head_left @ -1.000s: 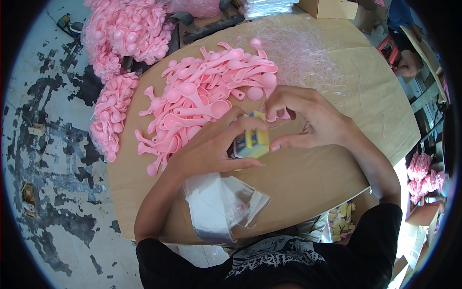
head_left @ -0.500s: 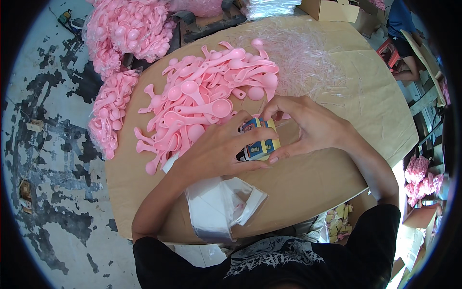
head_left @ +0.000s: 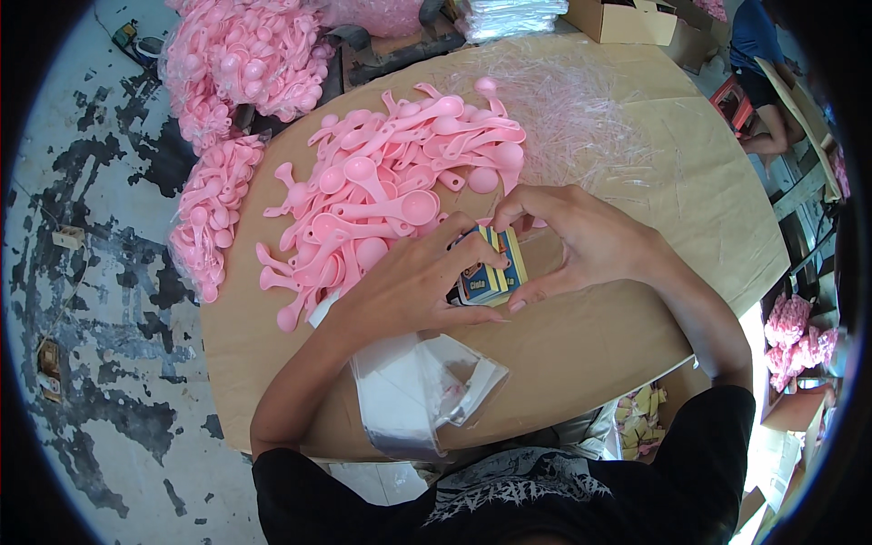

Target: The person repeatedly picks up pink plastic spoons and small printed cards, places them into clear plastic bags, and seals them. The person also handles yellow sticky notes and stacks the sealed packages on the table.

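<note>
A small stack of blue-and-yellow printed cardboard boxes (head_left: pixel 483 289) stands on the brown-covered table in front of me. My left hand (head_left: pixel 404 280) is closed around its left side, with the index finger bent over the top and the thumb along the near edge. From the right, my right hand (head_left: pixel 586 238) holds the stack between bent fingers at the far corner and the thumb at the near corner. My fingers hide part of the boxes. Just beyond my left hand lies a large heap of pink plastic measuring spoons (head_left: pixel 363 173).
Clear plastic strips (head_left: pixel 577 118) are strewn on the far right of the table (head_left: pixel 718 173). White plastic sheeting (head_left: pixel 395 391) lies near the front edge. Bags of pink spoons (head_left: pixel 245 59) stand at the far left. Behind are clear bags (head_left: pixel 509 16) and a cardboard box (head_left: pixel 627 20). Another person (head_left: pixel 761 77) is at the far right.
My left index finger has bent and drawn back across the top of the boxes, showing more of their right side. Both hands stay at the stack.
</note>
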